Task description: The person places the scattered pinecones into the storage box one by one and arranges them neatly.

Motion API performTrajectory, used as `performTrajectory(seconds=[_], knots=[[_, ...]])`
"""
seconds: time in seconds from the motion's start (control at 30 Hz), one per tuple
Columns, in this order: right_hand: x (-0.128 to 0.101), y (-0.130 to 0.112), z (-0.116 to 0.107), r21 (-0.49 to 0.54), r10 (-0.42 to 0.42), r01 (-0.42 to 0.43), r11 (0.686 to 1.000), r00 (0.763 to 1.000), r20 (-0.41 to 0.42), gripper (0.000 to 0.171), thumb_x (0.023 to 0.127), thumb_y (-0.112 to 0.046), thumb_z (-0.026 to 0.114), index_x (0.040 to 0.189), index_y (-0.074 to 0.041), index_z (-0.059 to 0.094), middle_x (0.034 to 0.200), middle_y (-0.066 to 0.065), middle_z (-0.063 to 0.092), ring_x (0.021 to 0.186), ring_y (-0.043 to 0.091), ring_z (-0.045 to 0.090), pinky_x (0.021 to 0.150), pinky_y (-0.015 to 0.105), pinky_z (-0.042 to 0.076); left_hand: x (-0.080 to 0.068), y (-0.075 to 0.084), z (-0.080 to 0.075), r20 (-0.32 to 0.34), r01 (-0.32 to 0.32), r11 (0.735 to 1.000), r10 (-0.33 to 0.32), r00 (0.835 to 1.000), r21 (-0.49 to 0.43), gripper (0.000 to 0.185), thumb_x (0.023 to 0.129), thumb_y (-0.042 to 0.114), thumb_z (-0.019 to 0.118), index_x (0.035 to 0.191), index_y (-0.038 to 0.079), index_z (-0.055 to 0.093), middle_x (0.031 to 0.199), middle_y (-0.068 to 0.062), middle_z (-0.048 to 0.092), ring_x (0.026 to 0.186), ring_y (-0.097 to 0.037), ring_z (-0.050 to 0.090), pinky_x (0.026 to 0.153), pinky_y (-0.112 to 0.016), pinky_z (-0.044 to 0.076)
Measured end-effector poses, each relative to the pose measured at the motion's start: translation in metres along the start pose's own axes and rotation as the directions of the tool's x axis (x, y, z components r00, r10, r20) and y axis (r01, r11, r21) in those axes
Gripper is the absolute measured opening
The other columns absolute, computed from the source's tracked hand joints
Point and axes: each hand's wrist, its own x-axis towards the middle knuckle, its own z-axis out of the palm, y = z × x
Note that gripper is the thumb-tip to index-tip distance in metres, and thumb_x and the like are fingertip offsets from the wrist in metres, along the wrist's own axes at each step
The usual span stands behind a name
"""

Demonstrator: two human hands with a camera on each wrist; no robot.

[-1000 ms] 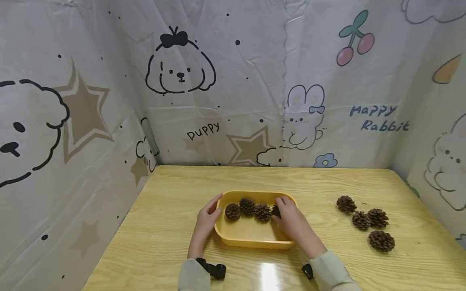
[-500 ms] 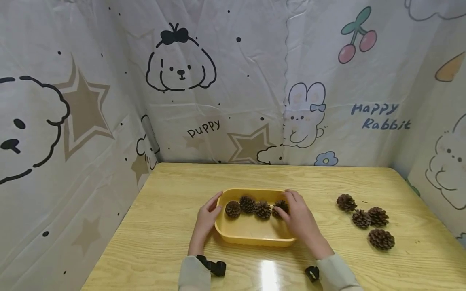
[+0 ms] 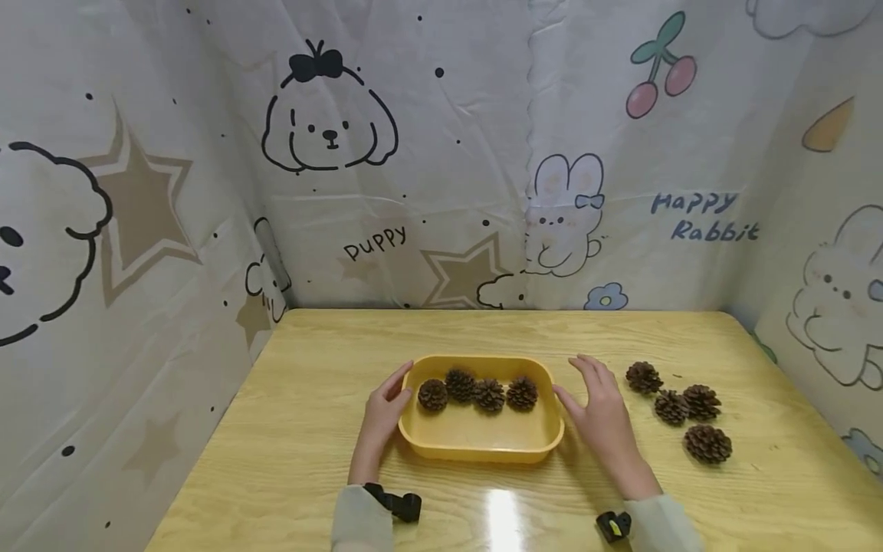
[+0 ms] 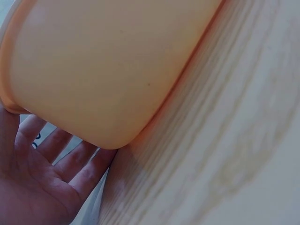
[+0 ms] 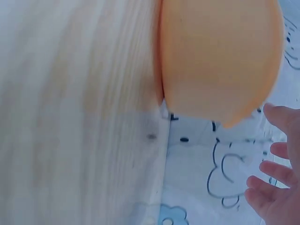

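Scaly pinecones (image 3: 477, 392), smooth rounded tray (image 3: 483, 448)

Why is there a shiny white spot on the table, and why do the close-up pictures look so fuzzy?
Head view: a lamp's glare on the glossy table; the pine cones look sharp. Left wrist view: the yellow tray is too close, so it is soft and blurry. Right wrist view: washed out and blurred, the right hand at the frame's edge.

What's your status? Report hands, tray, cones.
Left hand on yellow tray end, right hand open beside it. Four pine cones in tray, four loose cones right. Nothing blocking.
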Motion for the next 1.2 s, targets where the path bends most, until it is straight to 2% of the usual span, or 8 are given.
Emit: performTrajectory(seconds=[0.43,0.5,0.57,0.67,0.8,0.87,1.07,1.2], knots=[[-0.019,0.038,-0.044,-0.115,0.027,-0.043,0.992,0.990,-0.136,0.050,0.070,-0.001,0.084,0.113,0.009,0.061,0.122,0.029,0.058,0.114,0.047,0.051,0.096,0.061,0.043,-0.002,0.003,0.001,0.021,0.000,1.000,0.000,1.000,-0.009,0.047,0.097,0.005,0.051,0.144,0.009,0.050,0.150,-0.015,0.047,0.139,-0.034,0.045,0.113,-0.047,0.042],[-0.025,0.045,-0.053,-0.132,0.028,-0.049,0.990,0.988,-0.153,0.046,0.084,-0.022,0.077,0.112,0.010,0.062,0.121,0.030,0.058,0.113,0.048,0.050,0.096,0.062,0.041,-0.002,0.004,0.002,0.028,-0.011,1.000,0.012,1.000,-0.015,0.047,0.097,0.005,0.051,0.144,0.007,0.049,0.150,-0.017,0.047,0.139,-0.035,0.045,0.113,-0.047,0.042],[-0.029,0.051,-0.061,-0.146,0.037,-0.061,0.987,0.986,-0.161,0.056,0.091,-0.041,0.066,0.112,0.010,0.061,0.121,0.031,0.057,0.114,0.049,0.049,0.097,0.063,0.039,-0.003,0.004,0.003,0.028,-0.014,1.000,0.015,0.999,-0.020,0.047,0.097,0.005,0.051,0.144,0.007,0.049,0.150,-0.017,0.047,0.140,-0.035,0.044,0.113,-0.046,0.041],[-0.036,0.058,-0.071,-0.156,0.075,-0.103,0.982,0.981,-0.177,0.073,0.092,-0.059,0.050,0.112,0.010,0.062,0.123,0.032,0.056,0.114,0.052,0.048,0.096,0.066,0.038,-0.002,0.005,0.002,0.018,-0.010,1.000,0.011,1.000,-0.018,0.047,0.097,0.005,0.051,0.144,0.007,0.050,0.149,-0.016,0.047,0.139,-0.034,0.045,0.113,-0.046,0.041],[-0.045,0.062,-0.084,-0.167,0.188,-0.217,0.962,0.967,-0.173,0.044,0.085,-0.022,0.076,0.115,0.008,0.062,0.127,0.032,0.055,0.117,0.053,0.045,0.095,0.069,0.035,-0.002,0.004,0.001,0.012,0.003,1.000,-0.002,1.000,-0.013,0.047,0.097,0.006,0.051,0.144,0.009,0.050,0.149,-0.015,0.048,0.139,-0.034,0.046,0.113,-0.046,0.041],[-0.049,0.065,-0.090,-0.171,0.246,-0.273,0.947,0.956,-0.162,0.048,0.074,-0.005,0.080,0.117,0.007,0.062,0.129,0.032,0.054,0.118,0.053,0.044,0.097,0.069,0.034,-0.001,0.004,0.001,0.010,0.013,1.000,-0.013,1.000,-0.008,0.047,0.097,0.006,0.051,0.144,0.010,0.050,0.150,-0.014,0.048,0.139,-0.033,0.045,0.114,-0.046,0.041],[-0.061,0.076,-0.102,-0.155,0.446,-0.456,0.876,0.890,-0.096,0.054,0.078,-0.007,0.077,0.126,0.007,0.056,0.138,0.032,0.047,0.126,0.054,0.038,0.107,0.069,0.029,0.002,0.001,0.001,0.003,0.015,1.000,-0.015,1.000,-0.005,0.047,0.096,0.004,0.052,0.143,0.011,0.052,0.148,-0.015,0.049,0.138,-0.033,0.046,0.113,-0.046,0.042],[-0.067,0.080,-0.106,-0.136,0.535,-0.536,0.833,0.844,-0.052,0.058,0.081,-0.007,0.076,0.131,0.008,0.052,0.141,0.032,0.043,0.130,0.053,0.034,0.109,0.068,0.027,0.002,0.001,0.002,0.000,0.018,1.000,-0.018,1.000,-0.010,0.047,0.096,0.004,0.053,0.143,0.011,0.052,0.148,-0.014,0.050,0.138,-0.033,0.047,0.112,-0.045,0.043]])
